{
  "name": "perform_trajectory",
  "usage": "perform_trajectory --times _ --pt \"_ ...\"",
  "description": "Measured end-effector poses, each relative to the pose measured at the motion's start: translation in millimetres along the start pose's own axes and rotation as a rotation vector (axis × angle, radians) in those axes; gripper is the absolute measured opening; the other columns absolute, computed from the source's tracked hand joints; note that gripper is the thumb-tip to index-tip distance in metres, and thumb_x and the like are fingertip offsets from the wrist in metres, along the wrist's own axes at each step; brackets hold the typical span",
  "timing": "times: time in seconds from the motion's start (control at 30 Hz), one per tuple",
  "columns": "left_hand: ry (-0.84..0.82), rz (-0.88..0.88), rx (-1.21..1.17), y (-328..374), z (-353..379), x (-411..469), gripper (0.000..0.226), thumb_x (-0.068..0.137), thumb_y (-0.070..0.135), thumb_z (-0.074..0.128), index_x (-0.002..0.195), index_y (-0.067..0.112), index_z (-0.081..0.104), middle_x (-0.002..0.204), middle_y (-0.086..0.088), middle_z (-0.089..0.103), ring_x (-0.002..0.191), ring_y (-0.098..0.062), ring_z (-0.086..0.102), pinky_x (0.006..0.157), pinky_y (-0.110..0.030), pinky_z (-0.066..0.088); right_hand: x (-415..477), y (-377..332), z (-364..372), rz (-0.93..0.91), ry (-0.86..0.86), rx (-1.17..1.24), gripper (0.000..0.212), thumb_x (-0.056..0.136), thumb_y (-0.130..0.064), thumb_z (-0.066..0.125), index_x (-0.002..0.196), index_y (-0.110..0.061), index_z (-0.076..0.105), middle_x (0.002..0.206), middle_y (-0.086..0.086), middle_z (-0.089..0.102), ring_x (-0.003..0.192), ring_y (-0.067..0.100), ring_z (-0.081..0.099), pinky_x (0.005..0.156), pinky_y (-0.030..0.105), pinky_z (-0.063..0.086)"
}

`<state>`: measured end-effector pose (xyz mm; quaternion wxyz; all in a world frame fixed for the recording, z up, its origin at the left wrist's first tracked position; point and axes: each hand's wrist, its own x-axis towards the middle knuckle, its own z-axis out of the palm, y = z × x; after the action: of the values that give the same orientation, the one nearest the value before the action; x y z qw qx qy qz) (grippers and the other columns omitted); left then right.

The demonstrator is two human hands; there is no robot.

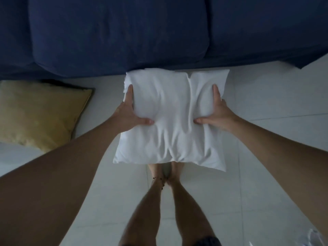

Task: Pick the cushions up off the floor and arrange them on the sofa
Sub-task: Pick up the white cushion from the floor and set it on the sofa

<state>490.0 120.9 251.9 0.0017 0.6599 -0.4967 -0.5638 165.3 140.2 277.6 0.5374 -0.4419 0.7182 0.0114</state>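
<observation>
A white cushion point(171, 119) is held in front of me, above my feet and just short of the sofa's front edge. My left hand point(130, 112) grips its left side, thumb pressed into the top face. My right hand point(215, 113) grips the right side the same way. A mustard-yellow cushion point(38, 112) lies flat on the floor at the left, close to the sofa base. The dark blue sofa point(124, 29) fills the top of the view, its seat cushions bare.
Pale tiled floor point(266, 103) spreads around me. My bare legs and feet point(165, 183) stand directly below the white cushion. Something white and crumpled point(314, 240) shows at the bottom right corner.
</observation>
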Motion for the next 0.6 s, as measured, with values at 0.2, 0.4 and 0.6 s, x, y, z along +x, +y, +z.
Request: perform_trajectory --times 0.2,0.4,0.6 --pt "0.039 0.007 -0.007 68.9 -38.5 -71.2 0.159 0.05 0.051 0.099 0.156 0.044 -0.02 0.166 0.009 0.018 0.148 -0.021 0.031 0.116 -0.04 0.033 -73.6 -48.9 -62.1 -0.044 0.001 -0.036 0.138 0.071 -0.036 0.089 0.155 -0.043 -0.02 0.159 0.011 0.02 0.14 0.03 0.036 0.108 0.04 0.034" --pt "0.14 0.055 0.002 123.9 -81.7 -85.1 0.151 0.06 0.04 0.097 0.159 0.038 -0.017 0.167 0.005 0.02 0.147 -0.023 0.033 0.102 -0.029 0.033 -77.0 -99.3 -103.3 -0.139 0.02 -0.024 0.139 0.071 -0.032 0.09 0.155 -0.04 -0.02 0.164 0.005 0.017 0.144 0.026 0.033 0.11 0.038 0.033" --pt "0.208 0.085 0.05 159.6 -130.0 -55.7 0.151 0.057 0.046 0.096 0.158 0.041 -0.016 0.166 0.001 0.023 0.147 -0.027 0.033 0.114 -0.041 0.033 -40.4 -155.0 -132.6 -0.178 0.073 -0.092 0.139 0.07 -0.037 0.089 0.154 -0.044 -0.021 0.161 0.01 0.017 0.143 0.029 0.032 0.108 0.042 0.033"
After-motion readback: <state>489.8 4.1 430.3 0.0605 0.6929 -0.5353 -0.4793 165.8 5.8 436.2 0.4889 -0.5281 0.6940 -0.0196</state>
